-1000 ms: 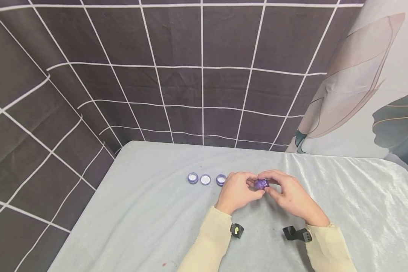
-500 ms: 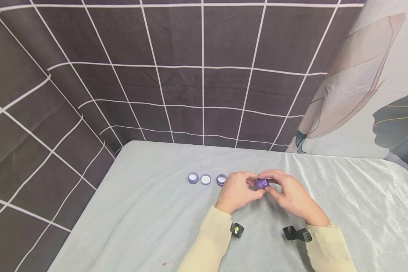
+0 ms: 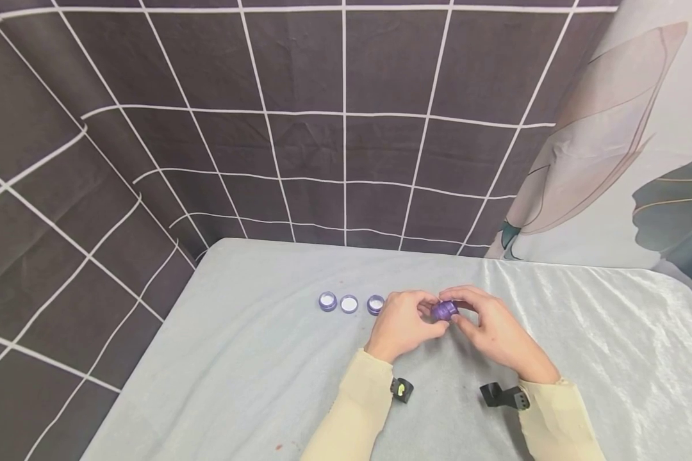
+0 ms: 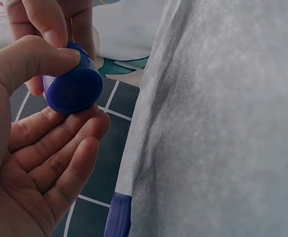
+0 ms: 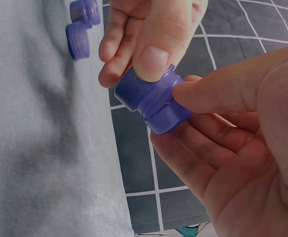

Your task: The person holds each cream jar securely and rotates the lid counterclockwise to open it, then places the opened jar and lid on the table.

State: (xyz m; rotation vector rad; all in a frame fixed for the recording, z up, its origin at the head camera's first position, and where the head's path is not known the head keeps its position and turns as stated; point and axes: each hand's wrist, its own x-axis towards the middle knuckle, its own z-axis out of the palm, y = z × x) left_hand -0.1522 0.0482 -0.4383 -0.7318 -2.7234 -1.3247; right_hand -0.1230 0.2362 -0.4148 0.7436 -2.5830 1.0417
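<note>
I hold a small purple jar (image 3: 444, 310) between both hands, lifted just above the tabletop (image 3: 254, 378), a little right of the middle of the grey cloth. My left hand (image 3: 402, 324) pinches one end of it: in the left wrist view my thumb presses on the side of the jar (image 4: 72, 90) while my curled fingers (image 4: 60, 148) lie under it, and the flat round end faces the camera. My right hand (image 3: 496, 330) grips the other end; in the right wrist view my right thumb tip rests on the wider band of the jar (image 5: 152, 101) and my fingers curl beneath it, while my left thumb (image 5: 156, 54) bears on the narrower part. A seam runs round the jar between the two parts, and I cannot tell whether they are screwed tight. Both hands are curled round the jar, neither spread wide. To the left of my left hand three more small round purple pieces (image 3: 348, 303) sit in a short row on the tabletop, near my knuckles, the nearest just beside them. I wear pale yellow sleeves (image 3: 357, 410), and a dark checked curtain (image 3: 207, 128) hangs behind the tabletop.
</note>
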